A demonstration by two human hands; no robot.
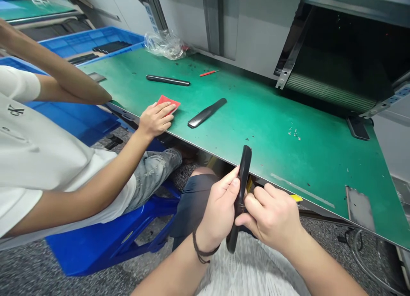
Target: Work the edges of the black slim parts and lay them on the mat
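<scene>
My left hand [218, 210] grips a long, slim black part [244, 170], probably a phone casing, standing on edge. My right hand [272, 212] pinches the part's side with thumb and fingers, and its fingertips hide what they touch. Both hands are held just below the front edge of a green bench mat [282, 129]. On the mat lie a black bar [168, 80], a tapered black strip [206, 112] and a small red tool [209, 73].
A seated co-worker's hand [156, 118] rests on a red pad [168, 103]. Their other arm [64, 80] is raised. Blue crates [91, 42] hold dark parts at the back left. A plastic bag [164, 44] lies behind the mat. A blue stool [112, 240] stands below.
</scene>
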